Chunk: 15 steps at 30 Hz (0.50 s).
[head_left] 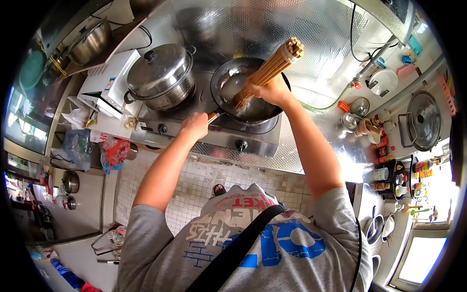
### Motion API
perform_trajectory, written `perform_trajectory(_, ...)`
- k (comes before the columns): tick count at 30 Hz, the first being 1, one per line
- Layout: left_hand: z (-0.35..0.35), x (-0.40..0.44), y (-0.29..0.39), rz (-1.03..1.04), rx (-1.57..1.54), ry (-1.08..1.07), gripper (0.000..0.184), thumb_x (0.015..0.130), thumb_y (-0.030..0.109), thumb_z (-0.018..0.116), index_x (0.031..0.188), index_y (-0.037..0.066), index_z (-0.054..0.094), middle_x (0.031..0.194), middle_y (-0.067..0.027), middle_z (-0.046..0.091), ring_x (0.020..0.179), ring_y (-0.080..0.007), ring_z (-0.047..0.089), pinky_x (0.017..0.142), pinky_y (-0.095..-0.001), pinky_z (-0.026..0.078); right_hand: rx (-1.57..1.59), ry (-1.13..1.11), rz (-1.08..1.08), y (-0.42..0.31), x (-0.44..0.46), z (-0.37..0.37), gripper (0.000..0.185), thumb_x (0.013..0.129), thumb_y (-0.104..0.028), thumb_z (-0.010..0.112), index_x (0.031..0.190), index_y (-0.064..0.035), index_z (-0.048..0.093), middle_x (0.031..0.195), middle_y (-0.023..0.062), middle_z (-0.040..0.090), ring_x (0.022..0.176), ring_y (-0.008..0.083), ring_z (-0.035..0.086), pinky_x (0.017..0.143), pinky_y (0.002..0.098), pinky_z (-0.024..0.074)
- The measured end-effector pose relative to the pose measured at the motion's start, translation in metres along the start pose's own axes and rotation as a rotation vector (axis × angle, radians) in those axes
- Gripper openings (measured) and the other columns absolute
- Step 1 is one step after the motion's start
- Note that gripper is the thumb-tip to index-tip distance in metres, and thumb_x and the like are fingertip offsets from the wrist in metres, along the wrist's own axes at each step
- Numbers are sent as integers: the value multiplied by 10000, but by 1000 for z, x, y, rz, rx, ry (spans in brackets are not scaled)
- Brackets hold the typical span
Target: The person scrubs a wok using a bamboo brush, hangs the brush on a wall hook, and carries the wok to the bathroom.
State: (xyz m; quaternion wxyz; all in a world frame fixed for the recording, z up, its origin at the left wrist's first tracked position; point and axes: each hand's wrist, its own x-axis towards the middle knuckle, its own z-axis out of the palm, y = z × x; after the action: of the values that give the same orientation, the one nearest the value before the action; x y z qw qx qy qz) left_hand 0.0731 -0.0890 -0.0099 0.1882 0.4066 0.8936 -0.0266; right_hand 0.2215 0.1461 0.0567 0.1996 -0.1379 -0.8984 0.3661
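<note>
My left hand is closed around the wooden handle of a dark wok on the right burner. In my right hand is a bamboo wok brush, a thick bundle of thin sticks bound near its upper end. It leans over the wok, with its splayed lower bristles down inside near the middle. Some shiny liquid seems to lie in the wok, though glare blurs its depth. Beside it on the left burner stands a lidded steel steamer pot.
The gas stove has two front knobs. A green hose runs right of the wok. Bottles and a spice rack line the right side. A white appliance stands left of the pot; plastic bags hang below.
</note>
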Motion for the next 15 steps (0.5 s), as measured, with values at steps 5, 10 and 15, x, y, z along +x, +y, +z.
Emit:
perform_trajectory(5,0,1,0,16,2,7,254,865,88,583,1083,3,682,1060,-264,697,1026,-423,674,892,-494,545,57,253,-486,6,-1,29,206,854,-200,740,949,-18,720,877,99,731,695,194,703,636,314,570)
perform_trajectory(10,-2,0,0,-1,4,-4,246,874,93,578,1078,3,681,1073,-260,695,1029,-428,672,890,-497,546,220,-47,27,-17,5,-5,217,843,-142,735,965,36,719,817,109,717,596,145,673,562,288,574)
perform_trajectory(15,-4,-5,2,14,4,34,248,872,99,595,1084,19,695,1083,-245,701,1029,-417,678,886,-484,556,313,-135,-109,-21,42,15,265,819,-248,756,962,-26,732,799,101,737,674,183,719,647,312,574)
